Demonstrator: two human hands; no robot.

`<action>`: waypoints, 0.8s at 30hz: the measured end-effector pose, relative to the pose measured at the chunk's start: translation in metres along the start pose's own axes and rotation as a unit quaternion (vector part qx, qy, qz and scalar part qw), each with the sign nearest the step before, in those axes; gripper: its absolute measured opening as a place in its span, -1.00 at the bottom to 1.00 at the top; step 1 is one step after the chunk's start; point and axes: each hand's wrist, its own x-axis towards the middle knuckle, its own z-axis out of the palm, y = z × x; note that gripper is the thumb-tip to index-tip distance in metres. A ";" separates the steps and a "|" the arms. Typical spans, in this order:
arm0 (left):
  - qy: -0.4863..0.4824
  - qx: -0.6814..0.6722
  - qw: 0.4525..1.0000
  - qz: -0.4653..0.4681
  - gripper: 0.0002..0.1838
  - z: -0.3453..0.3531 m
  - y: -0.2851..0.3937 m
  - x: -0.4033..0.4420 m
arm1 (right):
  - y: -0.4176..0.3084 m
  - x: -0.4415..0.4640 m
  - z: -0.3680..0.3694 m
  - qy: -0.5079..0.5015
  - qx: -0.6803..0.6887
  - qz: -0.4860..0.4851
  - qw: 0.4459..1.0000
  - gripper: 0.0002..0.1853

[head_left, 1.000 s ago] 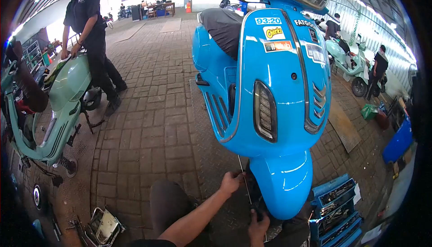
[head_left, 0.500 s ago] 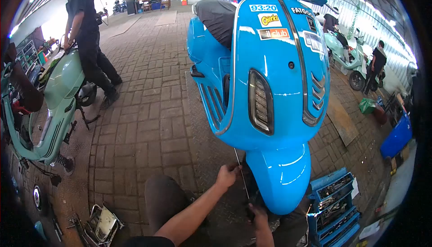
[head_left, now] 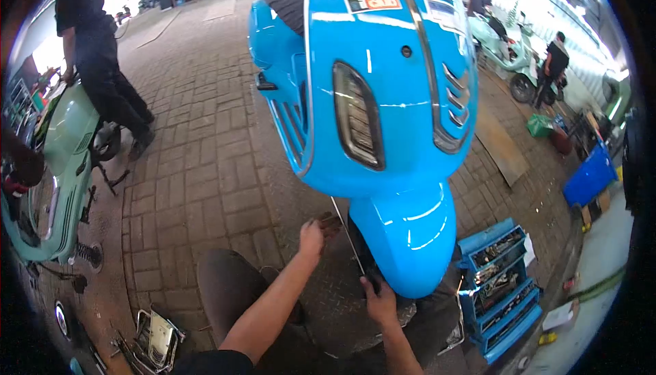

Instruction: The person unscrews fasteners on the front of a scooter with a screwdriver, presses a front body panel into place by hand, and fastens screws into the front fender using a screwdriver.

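A blue scooter stands in front of me, its front fender pointing toward me. A thin metal rod slants down along the left side of the dark front wheel area beneath the body. My left hand is beside the rod's middle, fingers stretched toward it; contact is unclear. My right hand is closed at the rod's lower end, next to the fender, with the thumb up against it. The fingers' far side and the rod's top end are hidden.
A blue cantilever toolbox full of tools stands right of the fender. At left are a green scooter, a standing person and metal parts on the floor. A blue bin is at far right.
My view has tilted down and shifted right, so the scooter sits higher and further left. My left hand's fingers have opened from a pinch at the rod. My right hand stays low.
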 end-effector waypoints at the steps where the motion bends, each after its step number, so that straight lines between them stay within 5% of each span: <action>1: -0.054 -0.079 0.995 0.040 -0.51 -0.006 -0.008 0.013 | -0.002 -0.004 -0.004 0.007 -0.001 0.002 1.000 -0.47; 7: -0.104 -0.159 0.977 0.095 -0.50 -0.013 0.006 0.009 | -0.036 -0.054 -0.040 -0.050 -0.010 0.126 0.991 -0.51; 10: -0.062 -0.109 0.990 0.061 -0.49 -0.005 0.029 -0.015 | -0.033 -0.078 -0.060 -0.072 0.018 0.102 0.992 -0.55; 12: -0.102 -0.217 0.969 0.054 -0.52 -0.009 0.033 -0.014 | -0.051 -0.082 -0.077 -0.126 -0.033 0.059 0.990 -0.58; 21: -0.148 -0.233 0.960 0.048 -0.52 -0.011 0.046 -0.026 | -0.070 -0.081 -0.092 -0.030 -0.057 -0.043 0.997 -0.70; 24: -0.155 -0.236 0.958 0.044 -0.50 -0.013 0.049 -0.028 | -0.079 -0.080 -0.103 -0.065 -0.075 0.000 0.995 -0.69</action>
